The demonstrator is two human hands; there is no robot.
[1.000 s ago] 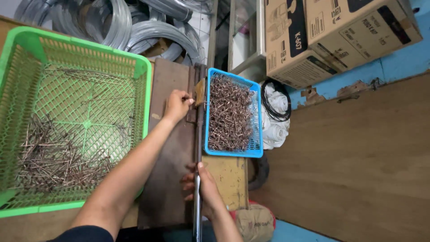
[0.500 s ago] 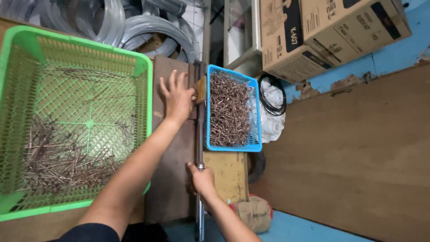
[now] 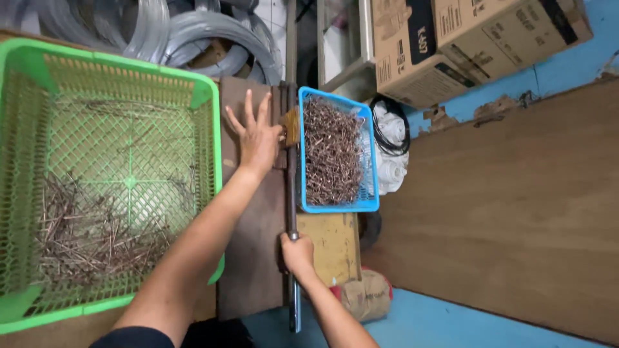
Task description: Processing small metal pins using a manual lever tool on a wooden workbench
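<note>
Metal rod [image 3: 292, 193], a thin grey bar, runs straight away from the person along the right edge of a dark board [image 3: 251, 258], so its long axis lies lengthwise between the two hands. The right hand [image 3: 298, 252] is the nearer one: its fingers are curled shut around the rod close to the near end, a short stub of bar showing below the fist. The left hand [image 3: 256, 135] is farther up, flat on the board with fingers spread wide and holding nothing that can be seen; its thumb side lies just beside the rod, near a small brownish block [image 3: 291, 126] at the far part of the bar. Whether the thumb touches the rod cannot be told. Just right of the rod sits a blue basket [image 3: 369, 161] full of short bent wire pieces [image 3: 332, 158]. To the left a green basket [image 3: 213, 96] holds a thinner scatter of straight wire lengths [image 3: 97, 238]. Coils of grey wire [image 3: 193, 32] lie beyond.
</note>
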